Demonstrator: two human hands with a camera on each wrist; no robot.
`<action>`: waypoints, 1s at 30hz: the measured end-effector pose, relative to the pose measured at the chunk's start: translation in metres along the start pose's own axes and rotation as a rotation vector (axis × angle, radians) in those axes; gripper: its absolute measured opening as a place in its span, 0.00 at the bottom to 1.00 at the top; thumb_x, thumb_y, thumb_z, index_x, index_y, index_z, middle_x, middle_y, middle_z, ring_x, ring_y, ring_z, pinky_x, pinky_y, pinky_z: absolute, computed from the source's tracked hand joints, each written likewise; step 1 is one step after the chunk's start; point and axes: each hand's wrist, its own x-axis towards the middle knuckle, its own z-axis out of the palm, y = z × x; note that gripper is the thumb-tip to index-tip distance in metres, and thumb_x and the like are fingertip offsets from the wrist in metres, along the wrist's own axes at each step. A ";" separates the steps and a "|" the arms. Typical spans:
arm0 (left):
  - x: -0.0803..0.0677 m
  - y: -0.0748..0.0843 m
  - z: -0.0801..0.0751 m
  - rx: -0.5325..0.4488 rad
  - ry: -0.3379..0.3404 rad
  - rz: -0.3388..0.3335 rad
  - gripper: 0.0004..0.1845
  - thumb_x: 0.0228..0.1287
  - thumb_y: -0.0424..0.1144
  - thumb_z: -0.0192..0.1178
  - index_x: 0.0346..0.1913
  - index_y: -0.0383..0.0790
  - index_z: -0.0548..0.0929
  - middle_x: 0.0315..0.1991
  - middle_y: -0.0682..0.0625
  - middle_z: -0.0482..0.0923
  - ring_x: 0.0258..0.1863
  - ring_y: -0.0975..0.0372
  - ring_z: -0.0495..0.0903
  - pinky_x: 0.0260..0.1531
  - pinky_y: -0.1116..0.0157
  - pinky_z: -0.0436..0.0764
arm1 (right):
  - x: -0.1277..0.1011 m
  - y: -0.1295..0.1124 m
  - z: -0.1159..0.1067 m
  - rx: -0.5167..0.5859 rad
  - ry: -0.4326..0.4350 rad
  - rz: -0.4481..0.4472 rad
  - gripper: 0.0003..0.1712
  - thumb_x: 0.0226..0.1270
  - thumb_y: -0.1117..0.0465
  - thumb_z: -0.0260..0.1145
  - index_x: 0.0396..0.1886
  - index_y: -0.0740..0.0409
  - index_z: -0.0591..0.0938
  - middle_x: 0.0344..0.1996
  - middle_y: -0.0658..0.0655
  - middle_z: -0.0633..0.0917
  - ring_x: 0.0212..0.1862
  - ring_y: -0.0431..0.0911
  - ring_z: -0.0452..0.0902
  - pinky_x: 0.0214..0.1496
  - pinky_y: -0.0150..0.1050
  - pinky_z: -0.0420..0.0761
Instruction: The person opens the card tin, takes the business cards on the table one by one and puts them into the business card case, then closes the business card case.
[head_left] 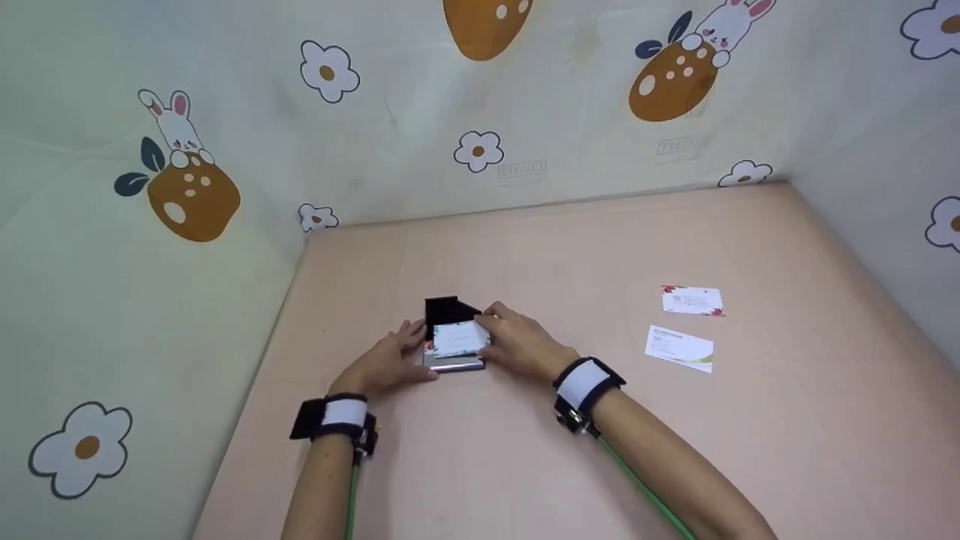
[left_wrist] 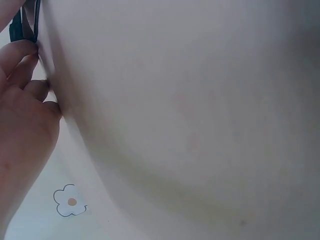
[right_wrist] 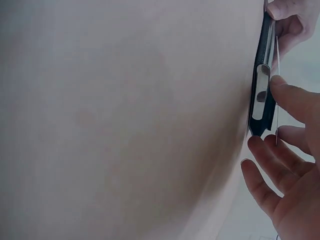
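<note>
A metal business card case [head_left: 455, 367] lies on the table with its black lid [head_left: 442, 309] swung open away from me. My left hand [head_left: 386, 364] grips the case at its left side, thumb along the front edge and fingers by the hinge side. In my right hand [head_left: 525, 341] a white business card [head_left: 459, 339] is pinched by its right end, over the case. The right wrist view shows this card edge-on as a thin line [right_wrist: 278, 107] beside the case [right_wrist: 261, 92]. Red print shows at the case's left, partly hidden by the card.
Two more business cards lie apart on the right: one with red corners [head_left: 693, 301] farther back, one with a green-yellow corner [head_left: 679, 349] nearer. A patterned cloth wall [head_left: 405, 150] borders the table [head_left: 525, 465] at the back and both sides. Green cables run along both forearms.
</note>
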 end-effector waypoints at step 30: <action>-0.001 0.000 0.001 0.006 -0.002 -0.037 0.49 0.57 0.57 0.71 0.79 0.58 0.57 0.83 0.51 0.40 0.81 0.41 0.34 0.76 0.36 0.43 | 0.020 -0.014 0.010 -0.023 -0.022 0.070 0.21 0.72 0.57 0.65 0.63 0.51 0.82 0.64 0.63 0.75 0.64 0.55 0.75 0.66 0.48 0.78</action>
